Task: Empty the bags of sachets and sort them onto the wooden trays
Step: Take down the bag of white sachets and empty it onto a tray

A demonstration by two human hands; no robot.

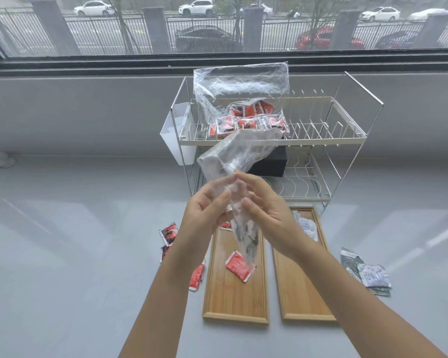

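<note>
Both hands hold a crumpled clear plastic bag (239, 153) above two wooden trays. My left hand (204, 210) pinches the bag's left side and my right hand (264, 208) grips its right side. The bag's lower end hangs over the left tray (234, 301) and looks almost empty. A red sachet (239, 266) lies on that tray. White sachets (307, 226) lie at the far end of the right tray (299, 293). A second clear bag (241, 99) with several red sachets stands on the rack's upper shelf.
A white wire dish rack (321, 140) stands behind the trays, with a black box (272, 161) on its lower shelf. Loose red sachets (168, 233) lie left of the trays. Grey-green sachets (367, 272) lie to the right. A window sill runs behind.
</note>
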